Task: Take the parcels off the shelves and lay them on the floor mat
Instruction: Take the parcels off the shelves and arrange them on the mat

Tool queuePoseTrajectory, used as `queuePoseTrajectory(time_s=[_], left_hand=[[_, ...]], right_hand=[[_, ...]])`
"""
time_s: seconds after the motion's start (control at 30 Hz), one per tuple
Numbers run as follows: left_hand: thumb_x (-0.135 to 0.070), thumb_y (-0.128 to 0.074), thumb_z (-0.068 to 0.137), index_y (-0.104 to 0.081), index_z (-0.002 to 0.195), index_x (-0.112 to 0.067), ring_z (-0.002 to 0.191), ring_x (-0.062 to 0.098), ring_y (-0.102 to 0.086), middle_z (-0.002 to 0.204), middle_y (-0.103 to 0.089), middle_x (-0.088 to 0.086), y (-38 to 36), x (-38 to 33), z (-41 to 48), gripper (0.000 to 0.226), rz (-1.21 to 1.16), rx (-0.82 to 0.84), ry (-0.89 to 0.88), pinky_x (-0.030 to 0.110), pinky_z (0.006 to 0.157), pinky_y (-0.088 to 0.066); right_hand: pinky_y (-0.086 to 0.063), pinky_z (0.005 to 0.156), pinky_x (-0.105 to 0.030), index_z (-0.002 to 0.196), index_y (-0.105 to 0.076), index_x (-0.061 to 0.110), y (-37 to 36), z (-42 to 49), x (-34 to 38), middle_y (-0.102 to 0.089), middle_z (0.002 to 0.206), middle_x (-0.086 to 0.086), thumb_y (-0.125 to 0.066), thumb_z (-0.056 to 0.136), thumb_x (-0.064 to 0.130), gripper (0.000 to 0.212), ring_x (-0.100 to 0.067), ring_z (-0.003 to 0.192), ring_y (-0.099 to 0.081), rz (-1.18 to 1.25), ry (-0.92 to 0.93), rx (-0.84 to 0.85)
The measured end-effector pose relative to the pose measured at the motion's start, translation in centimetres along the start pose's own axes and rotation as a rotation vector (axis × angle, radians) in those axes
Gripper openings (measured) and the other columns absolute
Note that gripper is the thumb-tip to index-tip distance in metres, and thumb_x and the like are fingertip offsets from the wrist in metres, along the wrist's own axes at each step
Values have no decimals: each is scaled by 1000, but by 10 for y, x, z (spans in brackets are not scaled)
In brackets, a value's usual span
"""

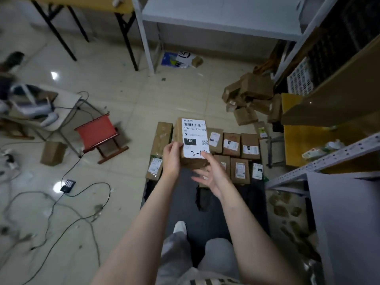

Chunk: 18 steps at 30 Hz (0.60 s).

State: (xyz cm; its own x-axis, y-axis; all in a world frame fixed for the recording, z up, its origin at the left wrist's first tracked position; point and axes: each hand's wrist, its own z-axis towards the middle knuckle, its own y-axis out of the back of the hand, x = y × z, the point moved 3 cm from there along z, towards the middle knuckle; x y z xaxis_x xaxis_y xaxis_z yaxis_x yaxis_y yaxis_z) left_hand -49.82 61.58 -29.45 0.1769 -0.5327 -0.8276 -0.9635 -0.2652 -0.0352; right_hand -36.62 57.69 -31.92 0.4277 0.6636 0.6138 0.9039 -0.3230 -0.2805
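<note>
So, the parcel (191,140) is up in the air right now, held over the far end of the floor mat (181,204). It's a plain rectangular box of brown cardboard, and a smooth white shipping label covers most of its top face: barcode, a black block reading 150, a QR code, and something handwritten that starts with 3-1. The left hand (171,159) grips its near left corner, with the thumb on the label and the fingers curled round the side. The right hand (213,177) is spread loose and a bit blurred, thumb tip touching the label's near right corner, fingers fanned out below the box and not wrapped round anything.

The mat is dark, flat and matte, with a ragged hole near the middle. The laid-out parcels (231,145) sit on it in neat rows, all small taped cardboard blocks with white labels facing up. A heap of parcels (250,95) lies jumbled on the glossy tiled floor beside the metal shelves (329,161). Off to the left there's a red stool (98,132) and loose black cables (82,192)
</note>
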Motion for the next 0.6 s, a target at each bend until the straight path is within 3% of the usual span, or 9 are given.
queuePoseTrajectory(time_s=[0.07,0.17,0.23,0.3,0.33,0.4,0.47,0.6], left_hand=[[-28,-54,90,-62,118,-1,97,21,-62,113,-67,13,12,13,19,39,30,-52,43,33,82,-48],[-34,-58,89,-69,105,-7,88,17,-62,95,-70,2,21,36,47,33,126,-116,98,27,69,-46],[-39,-61,84,-70,96,-8,90,18,-64,92,-70,3,24,58,67,34,184,-128,116,29,74,-49],[-41,-61,82,-68,104,-3,99,25,-65,102,-70,10,26,81,85,44,210,-123,167,37,90,-52],[-42,-61,81,-68,106,-3,98,29,-65,101,-71,11,28,92,93,47,233,-130,200,41,90,-53],[-52,-60,67,-69,80,-13,71,27,-59,69,-66,3,34,109,105,42,262,-154,240,37,66,-49],[-57,-55,56,-59,62,-16,57,23,-49,54,-55,-1,43,125,120,42,250,-195,269,34,57,-39],[-51,-57,79,-55,77,-10,66,26,-48,70,-51,13,68,169,159,41,233,-253,304,40,65,-34]], right_hand=[[-61,75,-43,133,-55,20,-8,20,-13,-61,126,-15,-70,89,37,50,-30,104,-68,12,-107,46],[-60,74,-36,123,-60,19,-8,56,-31,-68,116,-16,-69,89,35,38,-30,100,-70,-5,-161,46],[-59,74,-33,112,-62,19,-4,81,-43,-70,110,-16,-70,88,34,29,-29,97,-71,-16,-210,24],[-58,77,-33,107,-62,19,2,106,-56,-70,106,-15,-71,88,33,26,-27,95,-71,-35,-249,6],[-57,81,-33,109,-61,20,6,119,-63,-70,107,-15,-71,88,33,27,-27,96,-70,-61,-261,3],[-55,92,-35,116,-59,20,15,144,-75,-68,115,-15,-72,88,32,33,-29,102,-68,-138,-291,2],[-53,97,-36,121,-58,19,24,166,-87,-66,121,-15,-73,87,31,39,-30,107,-66,-195,-332,-6],[-55,88,-33,122,-60,14,38,210,-110,-69,118,-15,-75,85,23,40,-28,105,-67,-168,-367,-48]])
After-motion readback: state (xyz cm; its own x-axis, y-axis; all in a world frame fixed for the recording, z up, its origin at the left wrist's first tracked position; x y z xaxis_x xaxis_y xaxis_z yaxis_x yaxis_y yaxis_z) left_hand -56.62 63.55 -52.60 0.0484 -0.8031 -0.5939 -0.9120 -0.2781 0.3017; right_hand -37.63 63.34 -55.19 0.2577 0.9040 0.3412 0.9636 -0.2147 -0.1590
